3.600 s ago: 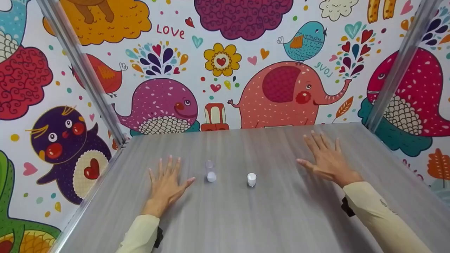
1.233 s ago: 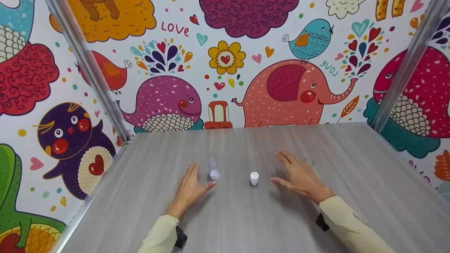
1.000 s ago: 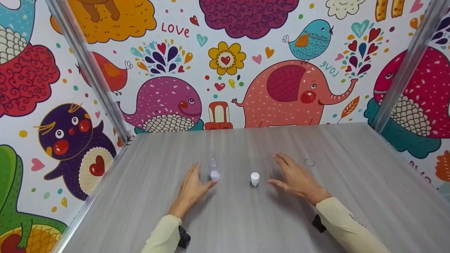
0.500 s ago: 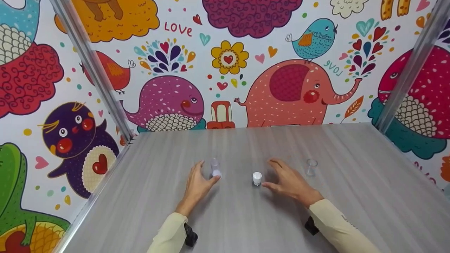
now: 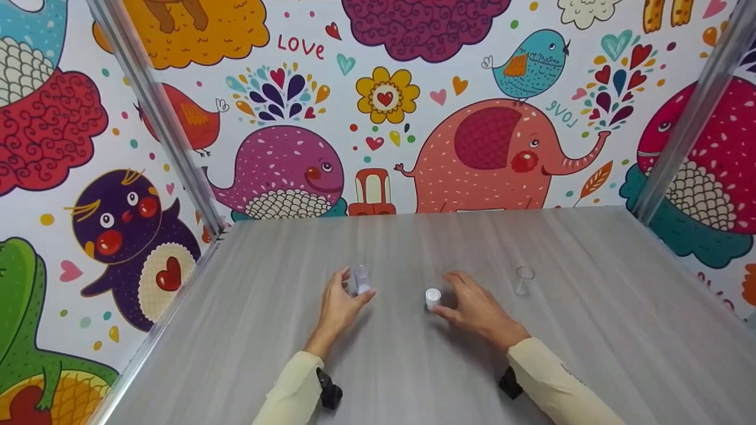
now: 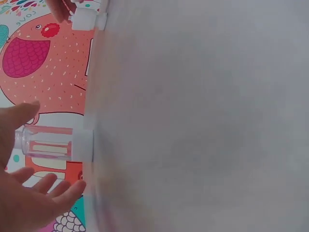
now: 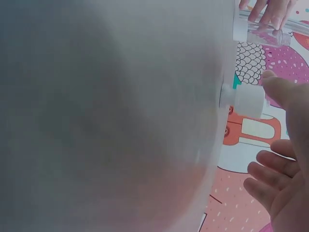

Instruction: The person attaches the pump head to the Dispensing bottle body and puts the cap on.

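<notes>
In the head view a small clear bottle [image 5: 362, 280] stands upright on the table, and my left hand [image 5: 338, 310] curves around its near left side. The left wrist view shows its threaded neck, clear body and white base [image 6: 83, 145]; thumb and fingers lie apart on either side of it. A small white cap-like piece [image 5: 433, 297] stands to the right, with a narrower part under it [image 7: 227, 96]. My right hand [image 5: 479, 310] is beside that piece, thumb very near or touching, the other fingers spread away from it in the right wrist view.
A clear cup-shaped cover [image 5: 523, 282] stands behind and right of my right hand on the grey wood-grain table [image 5: 401, 366]. Cartoon-printed walls [image 5: 378, 141] enclose the back and sides, with metal posts [image 5: 156, 118] at the corners.
Both hands have moved inward from wide apart with spread fingers, the left to the bottle and the right to the white piece. The clear cover, hidden at first, now shows.
</notes>
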A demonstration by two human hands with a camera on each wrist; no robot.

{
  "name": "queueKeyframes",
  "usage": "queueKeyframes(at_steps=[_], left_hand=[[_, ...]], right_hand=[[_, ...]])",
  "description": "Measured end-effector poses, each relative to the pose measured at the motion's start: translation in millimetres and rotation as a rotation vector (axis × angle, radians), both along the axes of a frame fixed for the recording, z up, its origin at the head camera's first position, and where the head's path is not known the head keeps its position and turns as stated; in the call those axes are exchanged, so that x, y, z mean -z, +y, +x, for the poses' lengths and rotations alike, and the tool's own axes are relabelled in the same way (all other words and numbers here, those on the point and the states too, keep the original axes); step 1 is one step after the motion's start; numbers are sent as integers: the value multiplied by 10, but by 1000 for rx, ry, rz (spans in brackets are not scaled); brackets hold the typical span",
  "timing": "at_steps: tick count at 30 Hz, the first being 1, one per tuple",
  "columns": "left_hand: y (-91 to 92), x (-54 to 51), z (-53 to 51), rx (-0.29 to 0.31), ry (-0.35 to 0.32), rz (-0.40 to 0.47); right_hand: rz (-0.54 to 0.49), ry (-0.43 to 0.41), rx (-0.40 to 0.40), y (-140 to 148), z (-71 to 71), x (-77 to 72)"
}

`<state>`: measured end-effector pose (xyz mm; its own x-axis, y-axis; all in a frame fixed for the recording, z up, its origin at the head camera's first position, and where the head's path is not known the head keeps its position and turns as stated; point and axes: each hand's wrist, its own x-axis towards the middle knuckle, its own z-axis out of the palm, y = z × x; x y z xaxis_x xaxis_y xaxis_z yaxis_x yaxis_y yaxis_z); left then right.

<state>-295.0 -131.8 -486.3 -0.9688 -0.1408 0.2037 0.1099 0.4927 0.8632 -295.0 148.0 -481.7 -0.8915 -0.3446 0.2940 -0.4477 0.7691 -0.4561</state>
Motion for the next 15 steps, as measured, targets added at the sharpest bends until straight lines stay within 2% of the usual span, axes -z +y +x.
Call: queueKeyframes(at_steps=[15], left_hand=[[70, -9, -108, -96, -16, 165]], right_hand=[[-133, -162, 66, -175, 5, -14]])
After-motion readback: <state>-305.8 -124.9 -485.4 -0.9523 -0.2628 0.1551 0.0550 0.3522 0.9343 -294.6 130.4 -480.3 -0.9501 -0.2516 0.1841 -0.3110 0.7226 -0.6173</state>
